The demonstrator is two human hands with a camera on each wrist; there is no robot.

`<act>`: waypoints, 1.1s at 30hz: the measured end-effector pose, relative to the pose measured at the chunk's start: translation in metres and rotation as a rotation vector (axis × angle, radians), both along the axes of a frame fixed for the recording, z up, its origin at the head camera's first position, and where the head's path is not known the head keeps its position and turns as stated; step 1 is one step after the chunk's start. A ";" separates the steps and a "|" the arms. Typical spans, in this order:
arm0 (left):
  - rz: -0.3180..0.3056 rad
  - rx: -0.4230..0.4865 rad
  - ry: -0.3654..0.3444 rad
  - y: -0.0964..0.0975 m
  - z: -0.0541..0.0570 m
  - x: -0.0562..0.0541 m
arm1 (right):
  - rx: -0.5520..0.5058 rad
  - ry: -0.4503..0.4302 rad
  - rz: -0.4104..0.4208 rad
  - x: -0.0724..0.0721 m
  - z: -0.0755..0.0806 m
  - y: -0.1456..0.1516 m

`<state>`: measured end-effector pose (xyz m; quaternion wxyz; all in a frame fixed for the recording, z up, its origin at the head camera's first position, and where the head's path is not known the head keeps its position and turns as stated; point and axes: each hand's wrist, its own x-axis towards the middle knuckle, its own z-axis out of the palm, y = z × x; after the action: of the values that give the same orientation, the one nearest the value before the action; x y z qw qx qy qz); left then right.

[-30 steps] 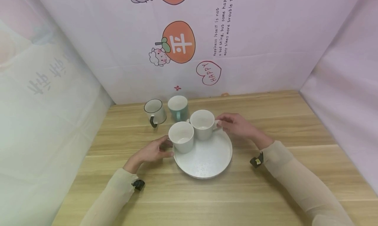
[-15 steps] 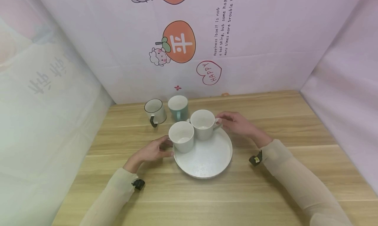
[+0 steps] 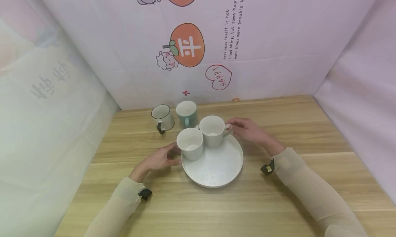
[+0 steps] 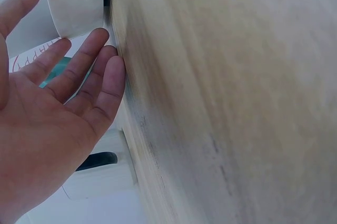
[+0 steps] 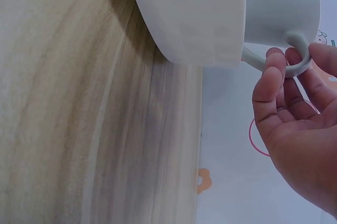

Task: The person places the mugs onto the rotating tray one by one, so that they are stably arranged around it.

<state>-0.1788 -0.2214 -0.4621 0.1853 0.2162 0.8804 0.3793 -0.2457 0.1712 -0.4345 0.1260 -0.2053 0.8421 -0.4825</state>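
Note:
On the round white tray [image 3: 218, 171], two white mugs stand upright side by side. My right hand [image 3: 247, 131] pinches the handle of the farther mug [image 3: 213, 139]; the right wrist view shows thumb and fingers around that handle [image 5: 299, 69]. At the tray's left edge is my left hand [image 3: 158, 158], beside the nearer mug [image 3: 191, 149]. In the left wrist view its fingers are spread and loosely bent, with fingertips [image 4: 64, 44] right at the tray's wall [image 4: 79, 3] and the palm bare.
Behind the tray's left side stand a teal mug [image 3: 187, 118] and a white mug with a dark rim and black handle [image 3: 167, 121]. A printed cloth wall [image 3: 263, 65] rises at the back of the wooden table [image 3: 198, 216], with more cloth on both sides.

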 end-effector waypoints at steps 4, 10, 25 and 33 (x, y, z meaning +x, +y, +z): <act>-0.006 0.005 0.009 0.000 0.000 0.000 | 0.002 0.010 -0.005 0.000 -0.001 0.001; -0.012 0.011 0.028 -0.001 0.001 0.001 | 0.012 0.022 -0.018 0.000 -0.004 0.007; 0.032 0.015 0.064 -0.005 0.001 -0.002 | 0.070 0.006 0.013 0.003 -0.012 0.020; 0.030 0.026 0.102 -0.010 0.002 -0.004 | 0.086 -0.014 0.062 0.005 -0.016 0.023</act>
<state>-0.1828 -0.2316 -0.4598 0.1317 0.2243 0.8868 0.3820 -0.2405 0.1945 -0.4501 0.1556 -0.2225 0.8543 -0.4433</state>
